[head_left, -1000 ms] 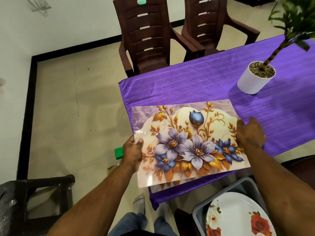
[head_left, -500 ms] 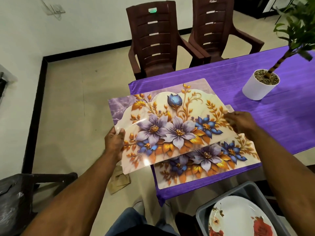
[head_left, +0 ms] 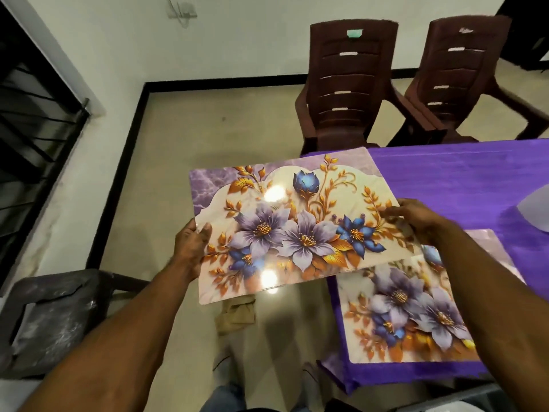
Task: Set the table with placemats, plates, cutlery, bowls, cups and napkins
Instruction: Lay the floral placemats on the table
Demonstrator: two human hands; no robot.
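A glossy floral placemat (head_left: 297, 221) hangs in the air, mostly out past the table's left end and over the floor. My left hand (head_left: 191, 242) grips its left edge, thumb on top. My right hand (head_left: 413, 218) pinches its right edge. A second matching placemat (head_left: 416, 316) lies flat on the purple tablecloth (head_left: 475, 179) near the table's front left corner, partly under my right forearm.
Two brown plastic chairs (head_left: 350, 84) stand at the far side of the table. A dark chair (head_left: 53, 316) sits at the lower left. A brown scrap (head_left: 237, 313) lies on the floor. A white pot's edge (head_left: 534, 209) shows at the right.
The top placemat has come off the one beneath it and moved left, out beyond the table end, in both hands. The view has swung left, so the plant and plate bin are out of frame.
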